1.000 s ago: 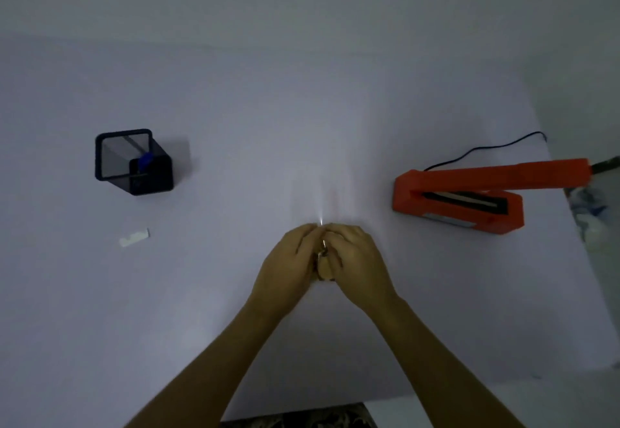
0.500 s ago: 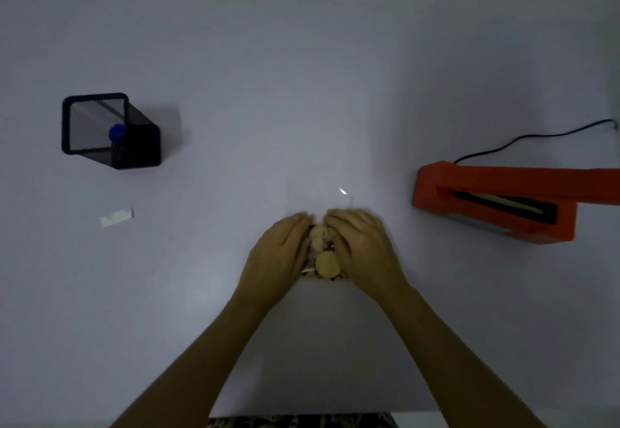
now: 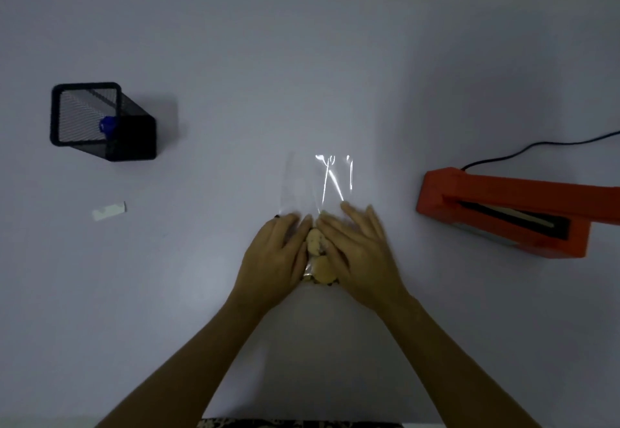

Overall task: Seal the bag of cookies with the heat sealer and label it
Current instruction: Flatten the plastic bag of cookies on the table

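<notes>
Near the middle of the table (image 3: 208, 293), toward its near edge, a clear bag (image 3: 317, 186) lies flat with its empty upper part stretching away from the person, bright glints running along its creases. Its lower part holds the cookies (image 3: 318, 256), pale round pieces seen in the narrow gap between the two hands; how many there are cannot be told. On one side the left hand (image 3: 273, 260) lies palm down on the bag, fingers straight and close together, pressing the film beside the cookies. On the other side the right hand (image 3: 359, 253) does likewise, its fingers straight and a little spread, somewhat blurred, their tips reaching onto the empty film. Neither hand curls round anything; both lie flat and press. Both bare forearms run back to the near edge. By the right edge the sealer (image 3: 503, 209), orange, sits well apart from the bag with its arm raised, so that the dark sealing strip shows below; part of it runs out of view. Its black cord (image 3: 536, 147) trails off toward the far right. Toward the left edge a black mesh holder (image 3: 100, 122) stands with something blue (image 3: 108, 124) inside it. Nearer the person, a small white label (image 3: 109, 211) lies flat on the table, well apart from the bag.
</notes>
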Tool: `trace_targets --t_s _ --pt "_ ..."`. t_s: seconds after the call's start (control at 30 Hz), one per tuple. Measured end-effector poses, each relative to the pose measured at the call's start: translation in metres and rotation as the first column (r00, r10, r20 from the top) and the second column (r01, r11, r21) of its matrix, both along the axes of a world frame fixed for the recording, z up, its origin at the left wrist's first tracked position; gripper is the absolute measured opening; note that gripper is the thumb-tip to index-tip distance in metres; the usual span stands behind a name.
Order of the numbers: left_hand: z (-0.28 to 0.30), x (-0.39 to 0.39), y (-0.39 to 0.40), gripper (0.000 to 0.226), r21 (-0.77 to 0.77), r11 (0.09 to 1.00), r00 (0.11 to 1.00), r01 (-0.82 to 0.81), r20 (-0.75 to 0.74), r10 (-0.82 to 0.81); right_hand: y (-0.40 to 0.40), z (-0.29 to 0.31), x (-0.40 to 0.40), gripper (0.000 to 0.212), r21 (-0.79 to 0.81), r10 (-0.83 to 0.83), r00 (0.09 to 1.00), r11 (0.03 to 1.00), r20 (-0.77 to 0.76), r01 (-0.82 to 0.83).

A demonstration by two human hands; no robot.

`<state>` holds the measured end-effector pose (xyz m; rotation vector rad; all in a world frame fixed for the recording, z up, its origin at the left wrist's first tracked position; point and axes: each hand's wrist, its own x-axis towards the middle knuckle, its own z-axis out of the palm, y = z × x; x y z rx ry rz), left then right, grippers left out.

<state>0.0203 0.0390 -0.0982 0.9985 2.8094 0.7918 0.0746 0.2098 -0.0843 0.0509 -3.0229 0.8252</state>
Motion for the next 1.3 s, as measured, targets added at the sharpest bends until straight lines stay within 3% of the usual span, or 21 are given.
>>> trace_targets --t_s 0.17,0.3,0.47,0.6,0.77,0.87,1.07,1.2,1.3 --pt "-0.009 0.002 -0.002 0.04 -0.007 0.999 0.998 0.051 0.022 -0.051 0.03 -0.013 0.022 0.046 0.046 0.08 0.992 0.995 0.102 -0.085" --pt "-0.011 0.001 -0.003 0.042 0.003 0.997 0.996 0.079 -0.045 -0.079 0.032 -0.015 0.023 0.048 0.061 0.081 0.99 0.994 0.119 -0.088" --pt "-0.015 0.003 -0.003 0.037 0.065 0.985 0.986 0.16 -0.061 -0.156 0.027 -0.015 0.021 0.049 0.077 0.103 0.987 0.991 0.124 -0.113" --pt "-0.017 0.006 -0.01 0.039 0.03 0.985 0.985 0.172 -0.011 -0.172 0.034 -0.015 0.021 0.048 0.12 0.142 0.984 0.981 0.112 -0.155" --pt "-0.018 0.008 -0.013 0.043 -0.018 0.983 0.983 0.181 0.036 -0.18 0.039 -0.01 0.016 0.05 0.108 0.084 0.996 0.99 0.038 -0.087" --pt "-0.019 0.008 -0.013 0.042 -0.013 0.985 0.984 0.175 0.026 -0.174 0.034 -0.005 -0.003 0.053 0.126 0.238 0.971 0.963 0.0 -0.237" --pt "-0.019 0.01 -0.014 0.042 0.01 0.986 0.985 0.169 0.039 -0.169 0.059 -0.014 -0.042 0.073 0.279 0.533 0.796 0.748 0.287 -0.602" --pt "-0.02 0.011 -0.014 0.042 0.005 0.987 0.987 0.16 0.034 -0.16 0.08 -0.008 -0.062 0.068 0.342 0.461 0.812 0.745 0.357 -0.573" --pt "-0.02 0.011 -0.014 0.043 0.002 0.988 0.987 0.158 0.027 -0.158 0.07 -0.003 -0.063 0.072 0.31 0.332 0.886 0.847 0.324 -0.431"
